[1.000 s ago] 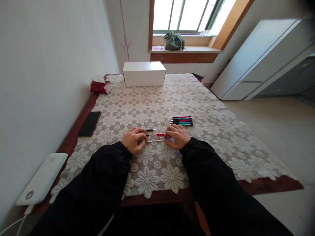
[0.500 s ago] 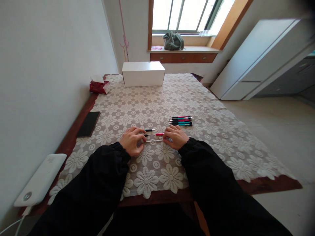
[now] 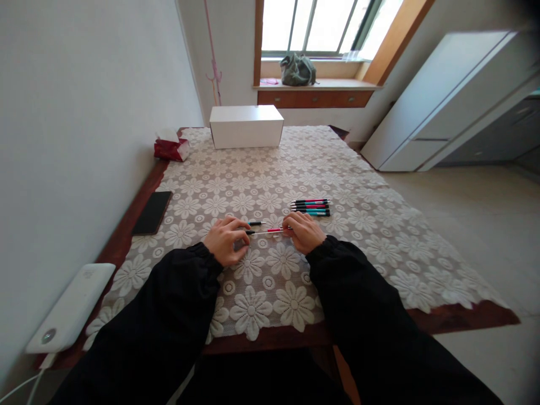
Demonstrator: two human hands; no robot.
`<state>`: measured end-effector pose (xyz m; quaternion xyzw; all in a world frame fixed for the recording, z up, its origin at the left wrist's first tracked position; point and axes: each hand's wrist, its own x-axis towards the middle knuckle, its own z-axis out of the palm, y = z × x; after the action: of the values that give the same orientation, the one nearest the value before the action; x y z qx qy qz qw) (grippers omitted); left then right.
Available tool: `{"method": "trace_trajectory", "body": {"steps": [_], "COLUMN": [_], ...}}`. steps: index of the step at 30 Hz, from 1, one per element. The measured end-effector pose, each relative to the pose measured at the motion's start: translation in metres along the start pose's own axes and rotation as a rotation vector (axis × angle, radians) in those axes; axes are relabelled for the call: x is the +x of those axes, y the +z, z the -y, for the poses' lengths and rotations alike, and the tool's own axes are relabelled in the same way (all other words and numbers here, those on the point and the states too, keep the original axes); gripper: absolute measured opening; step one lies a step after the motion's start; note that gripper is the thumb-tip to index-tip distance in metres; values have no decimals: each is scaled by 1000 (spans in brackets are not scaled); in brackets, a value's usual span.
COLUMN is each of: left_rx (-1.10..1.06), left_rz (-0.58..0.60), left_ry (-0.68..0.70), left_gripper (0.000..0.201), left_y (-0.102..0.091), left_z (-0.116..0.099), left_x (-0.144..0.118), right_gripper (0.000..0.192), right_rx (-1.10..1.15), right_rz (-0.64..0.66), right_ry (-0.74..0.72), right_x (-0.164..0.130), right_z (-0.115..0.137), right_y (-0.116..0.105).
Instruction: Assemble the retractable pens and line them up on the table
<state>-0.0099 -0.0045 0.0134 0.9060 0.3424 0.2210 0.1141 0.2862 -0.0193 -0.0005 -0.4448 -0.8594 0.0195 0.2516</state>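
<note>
A thin white rod, like a pen refill (image 3: 262,232), spans the gap between my hands. My right hand (image 3: 306,232) has its fingertips closed on the rod's right end. A red pen barrel (image 3: 274,230) lies right along the rod, its right part hidden by the right fingers. My left hand (image 3: 228,241) is curled, thumb and index finger at a short black pen piece (image 3: 250,232), which the rod's left end meets. Whether the rod sits inside that piece is too small to tell. Just beyond the left fingertips lies a black and teal pen part (image 3: 256,223).
Several black, red and teal pens (image 3: 310,207) lie in a row beyond my right hand. A dark flat tablet or phone (image 3: 152,213) and a white power bank (image 3: 72,306) with cable are at left. A white box (image 3: 246,128) and red tissue pack (image 3: 171,149) stand far back on the lace tablecloth (image 3: 251,309).
The rod's level has moved away from me, up to the red barrel and the black piece. My right fingers have shifted slightly forward with it; my left hand has barely moved.
</note>
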Motion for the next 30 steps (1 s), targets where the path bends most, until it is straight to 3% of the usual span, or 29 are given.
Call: {"method": "trace_trajectory", "body": {"steps": [8,16,30], "left_rx": [7,-24,-61], "left_rz": [-53,-260,-290], "left_ry": [65,-60,-27], "left_gripper": [4,6,7], "left_y": [4,4,6], "left_z": [4,6,5], "left_x": [0,1,2], "right_gripper": [11,12,12], "right_rx": [74,53,49], "right_rz": [-109,-77,-25], "right_ry": [68,90,106], "right_x": [-1,-3,-2], "right_z": [2,-2,1], "right_y": [6,9,11]}}
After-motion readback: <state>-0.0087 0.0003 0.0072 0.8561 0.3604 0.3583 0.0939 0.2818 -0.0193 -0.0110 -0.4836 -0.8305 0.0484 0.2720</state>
